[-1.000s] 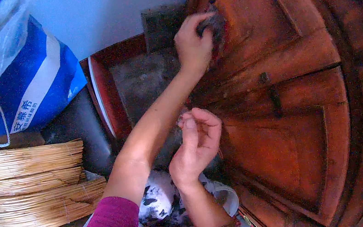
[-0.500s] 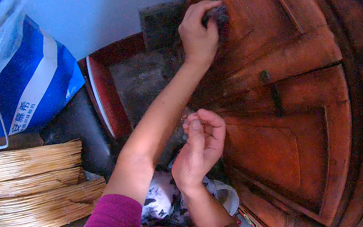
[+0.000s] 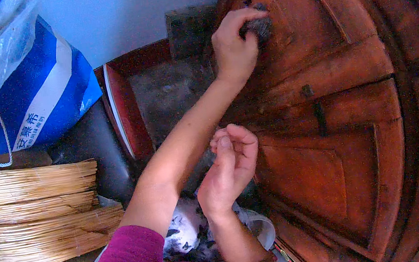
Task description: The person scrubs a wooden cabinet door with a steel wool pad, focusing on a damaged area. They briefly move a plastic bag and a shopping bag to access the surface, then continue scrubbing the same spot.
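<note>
Grey scrub pad (image 3: 257,26) in left hand (image 3: 232,47), against wooden door (image 3: 356,110).

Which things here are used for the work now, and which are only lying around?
In use:
- left hand pressing a dark scrubbing pad
- red-brown wooden door
- right hand, holding nothing

Lying about:
- blue and white sack
- stacked straw bundles
- dark cushion
</note>
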Demonstrator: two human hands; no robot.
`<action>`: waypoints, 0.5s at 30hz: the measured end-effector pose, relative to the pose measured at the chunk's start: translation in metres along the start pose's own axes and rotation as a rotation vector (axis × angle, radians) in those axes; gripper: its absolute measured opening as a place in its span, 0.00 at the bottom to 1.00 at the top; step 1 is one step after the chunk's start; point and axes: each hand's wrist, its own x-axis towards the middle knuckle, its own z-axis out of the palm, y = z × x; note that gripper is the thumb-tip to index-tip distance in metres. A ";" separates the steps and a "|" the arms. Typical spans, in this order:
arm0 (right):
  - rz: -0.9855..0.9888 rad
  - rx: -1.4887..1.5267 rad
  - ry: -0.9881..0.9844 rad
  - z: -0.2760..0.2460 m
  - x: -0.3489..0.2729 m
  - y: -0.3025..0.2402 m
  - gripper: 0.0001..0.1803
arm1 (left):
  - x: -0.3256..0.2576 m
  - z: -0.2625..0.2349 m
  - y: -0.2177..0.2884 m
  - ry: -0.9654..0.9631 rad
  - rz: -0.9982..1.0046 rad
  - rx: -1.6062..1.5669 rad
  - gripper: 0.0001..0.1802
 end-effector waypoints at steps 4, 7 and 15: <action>0.034 0.001 0.011 0.008 -0.003 0.009 0.09 | -0.077 -0.038 -0.093 -0.128 -0.227 0.303 0.16; 0.004 -0.061 -0.010 0.011 -0.002 0.017 0.09 | -0.105 -0.061 -0.127 -0.282 -0.318 0.332 0.14; 0.020 -0.110 0.049 -0.007 0.006 0.029 0.13 | -0.034 -0.045 -0.082 -0.375 -0.161 0.203 0.29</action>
